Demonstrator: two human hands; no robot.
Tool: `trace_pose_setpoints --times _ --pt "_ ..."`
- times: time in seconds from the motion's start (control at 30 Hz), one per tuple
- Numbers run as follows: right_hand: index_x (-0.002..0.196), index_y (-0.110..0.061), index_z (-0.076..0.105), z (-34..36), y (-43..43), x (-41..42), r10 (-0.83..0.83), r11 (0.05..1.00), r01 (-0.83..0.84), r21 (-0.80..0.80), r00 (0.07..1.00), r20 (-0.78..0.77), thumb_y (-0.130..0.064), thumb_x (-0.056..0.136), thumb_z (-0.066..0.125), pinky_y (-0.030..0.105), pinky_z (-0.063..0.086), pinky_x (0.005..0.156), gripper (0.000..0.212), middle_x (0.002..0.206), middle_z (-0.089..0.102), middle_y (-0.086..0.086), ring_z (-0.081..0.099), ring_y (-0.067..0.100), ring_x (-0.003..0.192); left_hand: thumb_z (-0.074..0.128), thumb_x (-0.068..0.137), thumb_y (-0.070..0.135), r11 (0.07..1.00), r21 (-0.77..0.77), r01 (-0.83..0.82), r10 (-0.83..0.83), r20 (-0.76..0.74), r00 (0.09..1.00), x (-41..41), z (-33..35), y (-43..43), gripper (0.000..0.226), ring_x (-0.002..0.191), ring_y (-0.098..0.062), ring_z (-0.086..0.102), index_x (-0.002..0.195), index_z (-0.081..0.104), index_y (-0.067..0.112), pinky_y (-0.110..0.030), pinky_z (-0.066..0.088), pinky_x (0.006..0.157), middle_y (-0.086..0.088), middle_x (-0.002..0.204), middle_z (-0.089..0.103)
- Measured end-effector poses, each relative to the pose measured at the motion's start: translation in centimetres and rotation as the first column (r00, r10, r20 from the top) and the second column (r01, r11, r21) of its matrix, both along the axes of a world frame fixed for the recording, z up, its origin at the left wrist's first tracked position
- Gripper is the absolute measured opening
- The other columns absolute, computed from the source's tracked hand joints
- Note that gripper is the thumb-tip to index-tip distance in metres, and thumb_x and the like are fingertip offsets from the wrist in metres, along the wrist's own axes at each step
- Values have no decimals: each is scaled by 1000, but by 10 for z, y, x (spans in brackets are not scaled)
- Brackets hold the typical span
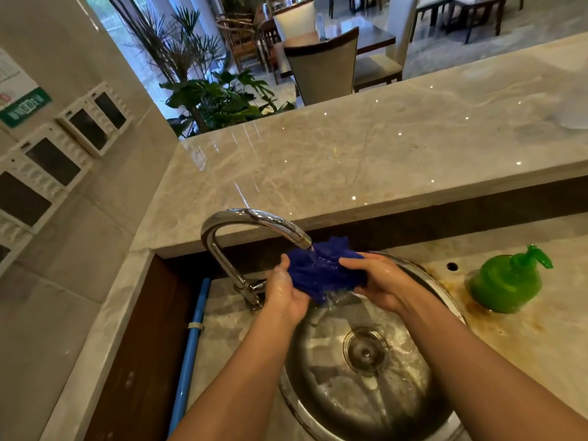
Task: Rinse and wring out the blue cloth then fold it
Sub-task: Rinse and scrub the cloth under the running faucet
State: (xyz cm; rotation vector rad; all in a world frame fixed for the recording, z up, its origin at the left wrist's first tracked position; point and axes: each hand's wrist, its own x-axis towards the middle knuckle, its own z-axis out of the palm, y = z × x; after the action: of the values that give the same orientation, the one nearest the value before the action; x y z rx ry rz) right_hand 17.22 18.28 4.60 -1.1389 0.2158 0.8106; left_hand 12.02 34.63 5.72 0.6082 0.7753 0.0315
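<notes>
Sink (pixel 334 396) wet, lower centre. Left hand (pixel 284 292) and right hand (pixel 380 283) each grip one end of bunched blue cloth (pixel 321 273) under running faucet (pixel 254 218), mid-frame. Rinse step in hand. Next, likely: twist ends opposite ways to wring.

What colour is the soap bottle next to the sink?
The soap bottle is bright green, seen in the head view.

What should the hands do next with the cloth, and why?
Probably keep kneading the cloth under the tap a moment, then lift it aside to wring. Water runs from the spout onto it and drips into the sink. The left hand and right hand both grip it bunched, not twisted, so wringing has not begun.
</notes>
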Motion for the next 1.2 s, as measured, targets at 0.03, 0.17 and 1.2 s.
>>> trace_pose_setpoints --times 0.03,0.17,1.2 --pt "122 -11 65 -2 3 -3 0 1000 1 26 1000 -26 -15 76 79 37 61 72 48 105 77 12 75 27 95 38 103 40 995 -84 49 -50 -3 999 1 3 -8 47 119 -42 55 136 51 10 -58 41 95 -24 137 56" --pt "116 -13 68 1 29 -18 -61 992 68 110 996 -64 -21 76 82 40 61 75 44 110 75 15 74 28 97 43 99 41 977 -73 202 -207 -72 976 4 9 -38 46 104 -36 63 122 63 6 -51 43 98 -23 121 66" --pt "99 -22 64 19 61 -26 -107 956 153 -249 976 187 -47 92 59 34 50 72 27 95 73 7 71 19 84 50 98 42 802 580 146 15 -264 964 14 16 -24 32 76 -20 64 82 63 18 -38 53 79 -3 78 65"
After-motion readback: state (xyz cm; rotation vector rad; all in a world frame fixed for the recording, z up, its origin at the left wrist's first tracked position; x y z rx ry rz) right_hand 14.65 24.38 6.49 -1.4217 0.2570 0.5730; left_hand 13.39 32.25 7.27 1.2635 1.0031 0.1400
